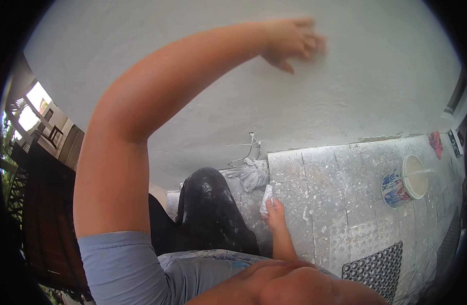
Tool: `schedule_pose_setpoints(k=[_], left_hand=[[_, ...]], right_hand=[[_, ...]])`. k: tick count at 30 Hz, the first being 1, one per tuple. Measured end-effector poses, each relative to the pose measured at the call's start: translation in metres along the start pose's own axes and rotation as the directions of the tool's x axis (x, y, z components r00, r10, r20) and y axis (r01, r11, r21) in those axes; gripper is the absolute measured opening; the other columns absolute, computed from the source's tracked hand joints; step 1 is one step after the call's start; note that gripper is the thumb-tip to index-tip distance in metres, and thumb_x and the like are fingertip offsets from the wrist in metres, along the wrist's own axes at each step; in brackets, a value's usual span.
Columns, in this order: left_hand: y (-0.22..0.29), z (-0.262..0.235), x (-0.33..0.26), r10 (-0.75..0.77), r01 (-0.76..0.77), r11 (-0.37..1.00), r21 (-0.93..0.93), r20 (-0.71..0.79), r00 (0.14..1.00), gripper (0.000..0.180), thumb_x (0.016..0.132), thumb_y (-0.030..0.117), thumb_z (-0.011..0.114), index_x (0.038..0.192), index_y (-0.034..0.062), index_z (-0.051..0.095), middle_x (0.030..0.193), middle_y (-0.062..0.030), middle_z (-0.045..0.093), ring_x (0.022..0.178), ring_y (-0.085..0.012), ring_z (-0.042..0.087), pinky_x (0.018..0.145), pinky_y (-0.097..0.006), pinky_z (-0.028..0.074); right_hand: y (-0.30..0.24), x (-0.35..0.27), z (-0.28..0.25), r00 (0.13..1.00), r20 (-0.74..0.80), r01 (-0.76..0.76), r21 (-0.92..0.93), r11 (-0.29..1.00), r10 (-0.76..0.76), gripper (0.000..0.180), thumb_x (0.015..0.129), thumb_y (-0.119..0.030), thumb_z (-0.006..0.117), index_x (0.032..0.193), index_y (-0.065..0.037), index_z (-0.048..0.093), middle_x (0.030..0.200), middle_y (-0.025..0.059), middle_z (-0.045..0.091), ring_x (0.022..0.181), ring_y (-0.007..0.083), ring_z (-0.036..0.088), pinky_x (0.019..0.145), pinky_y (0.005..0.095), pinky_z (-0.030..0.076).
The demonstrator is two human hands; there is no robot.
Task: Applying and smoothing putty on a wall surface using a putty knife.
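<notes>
Here at the right hand [275, 214], thumb and fingers pinch the lower end of a whitish piece [266, 197], which pokes out toward eleven o'clock. It looks light and thin, perhaps stiffish and chalky, so the dust might make it slip; a flat pinch near its middle seems the safest hold! Up at twelve o'clock, the left hand [293, 44] is a blur, fingers fanned apart, nothing visible in them, over the pale wall [365, 81]; whether they touch it, I cannot tell. Out from the right hand now: a crumpled plastic bag [253, 175] at eleven, the dark-clad knee [207, 190] between nine and ten, a bucket [394, 188] just shy of three, a perforated mat [374, 268] at four, all over a speckled tiled floor [325, 190]
</notes>
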State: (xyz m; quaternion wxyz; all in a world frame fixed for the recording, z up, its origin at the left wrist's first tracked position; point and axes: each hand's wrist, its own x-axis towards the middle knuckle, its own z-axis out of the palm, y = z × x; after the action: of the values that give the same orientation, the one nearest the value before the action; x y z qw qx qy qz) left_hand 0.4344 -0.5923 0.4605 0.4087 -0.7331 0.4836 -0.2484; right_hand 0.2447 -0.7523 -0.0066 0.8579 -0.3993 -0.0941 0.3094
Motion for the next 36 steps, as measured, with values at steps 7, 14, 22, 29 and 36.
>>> schedule_pose_setpoints(k=[7,14,22,29,36], left_hand=[[-0.033,-0.043,-0.046,0.100,-0.104,0.994,-0.044,-0.080,0.992,0.055,0.082,0.015,0.062,0.134,0.0210,0.046,0.135,-0.0097,0.050,0.123,-0.0285,0.048,0.101,-0.040,0.041],[-0.127,-0.150,-0.247,-0.836,0.964,0.201,0.175,-0.482,0.262,0.059,0.087,0.028,0.058,0.141,0.0152,0.038,0.148,-0.0101,0.034,0.136,-0.0297,0.030,0.108,-0.047,0.024],[-0.092,-0.142,-0.289,-0.799,0.913,-0.407,-0.031,-0.471,-0.373,0.061,0.088,0.038,0.056,0.140,0.0129,0.037,0.146,-0.0108,0.033,0.135,-0.0297,0.024,0.108,-0.048,0.021],[-0.008,-0.064,-0.097,0.011,0.193,0.899,-0.393,0.462,0.887,0.049,0.086,0.037,0.063,0.127,0.0108,0.056,0.118,-0.0111,0.062,0.119,-0.0280,0.052,0.097,-0.041,0.044],[-0.018,-0.083,-0.076,0.014,-0.001,0.950,-0.312,0.040,0.999,0.050,0.085,0.019,0.063,0.133,0.0212,0.051,0.140,-0.0101,0.047,0.130,-0.0281,0.042,0.111,-0.047,0.028]], right_hand=[[-0.002,0.000,0.003,1.000,0.014,-0.027,-0.018,0.999,0.027,0.016,0.098,-0.022,0.052,0.090,-0.008,0.055,0.067,-0.0023,0.049,0.051,0.0059,0.041,0.045,0.0223,0.030],[0.000,0.001,0.000,0.998,0.042,-0.058,0.014,0.998,0.057,0.016,0.098,-0.023,0.053,0.092,-0.008,0.056,0.069,-0.0021,0.052,0.051,0.0057,0.043,0.044,0.0220,0.031],[0.008,0.003,0.001,1.000,0.000,-0.025,0.015,1.000,0.025,0.011,0.098,-0.022,0.053,0.096,-0.011,0.054,0.074,-0.0024,0.053,0.054,0.0057,0.044,0.043,0.0218,0.029],[0.008,0.001,0.010,0.999,0.003,-0.041,-0.049,0.998,0.042,0.015,0.097,-0.024,0.054,0.095,-0.009,0.057,0.071,-0.0030,0.054,0.054,0.0049,0.046,0.044,0.0211,0.033],[0.004,0.001,0.009,0.997,0.023,-0.078,-0.052,0.996,0.079,0.015,0.097,-0.024,0.054,0.093,-0.010,0.057,0.071,-0.0034,0.054,0.054,0.0048,0.047,0.044,0.0212,0.033]])
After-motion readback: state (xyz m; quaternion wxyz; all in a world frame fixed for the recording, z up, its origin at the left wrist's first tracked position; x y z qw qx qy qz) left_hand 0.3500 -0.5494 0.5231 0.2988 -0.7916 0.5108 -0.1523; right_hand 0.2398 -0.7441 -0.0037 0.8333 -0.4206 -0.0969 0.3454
